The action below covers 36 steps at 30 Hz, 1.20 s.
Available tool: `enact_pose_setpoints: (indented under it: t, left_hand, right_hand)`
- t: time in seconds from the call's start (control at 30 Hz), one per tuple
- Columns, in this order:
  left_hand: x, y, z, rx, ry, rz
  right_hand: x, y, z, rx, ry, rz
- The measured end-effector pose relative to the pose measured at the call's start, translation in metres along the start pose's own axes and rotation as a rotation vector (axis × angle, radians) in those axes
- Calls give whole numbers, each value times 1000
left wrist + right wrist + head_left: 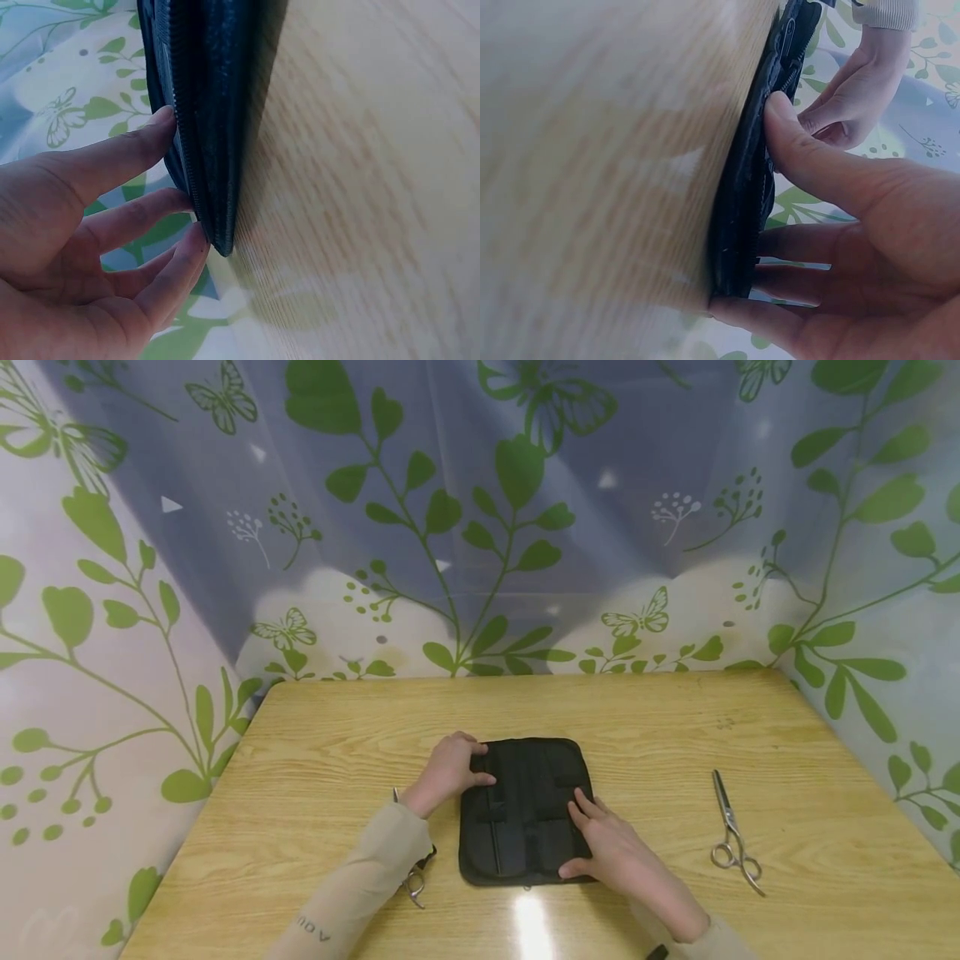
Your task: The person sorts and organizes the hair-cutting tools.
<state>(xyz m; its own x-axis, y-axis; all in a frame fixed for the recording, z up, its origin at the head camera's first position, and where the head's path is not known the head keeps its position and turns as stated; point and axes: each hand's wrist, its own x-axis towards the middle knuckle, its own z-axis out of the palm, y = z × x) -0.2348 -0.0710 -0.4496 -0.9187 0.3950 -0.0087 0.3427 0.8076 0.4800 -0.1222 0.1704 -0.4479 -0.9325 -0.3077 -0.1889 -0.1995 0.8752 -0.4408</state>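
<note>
A black zip case lies opened flat on the table, its inner pockets and straps facing up. My left hand is at its far left corner; in the left wrist view the thumb touches the zip edge of the case and the fingertips meet its border. At the right side, my right hand has its fingers spread along the edge and its thumb on the near border. The right wrist view shows the fingers beside the case. Both hands touch the case with loosely bent fingers.
Silver hairdressing scissors lie on the wooden table to the right. Another pair of scissors lies left of the case, partly hidden under the left sleeve. A leaf-patterned curtain hangs behind the table.
</note>
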Motion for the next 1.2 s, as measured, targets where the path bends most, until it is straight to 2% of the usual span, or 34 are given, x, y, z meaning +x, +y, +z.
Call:
enact_pose_setpoints:
  t: [0.7, 0.87, 0.97, 1.07, 1.2]
  left_hand:
    - [-2, -1, 2, 28, 14, 6]
    - [-2, -2, -2, 25, 23, 11]
    - [-3, -1, -9, 27, 40, 25]
    - [-8, 3, -23, 19, 71, 29]
    - [-22, 10, -48, 17, 177, 28]
  right_hand:
    - [-1, 2, 2, 2, 13, -6]
    - [-1, 2, 1, 9, 14, -5]
    - [-1, 2, 1, 7, 15, -7]
    - [-1, 3, 1, 1, 18, -9]
    - [-2, 3, 2, 0, 22, -13]
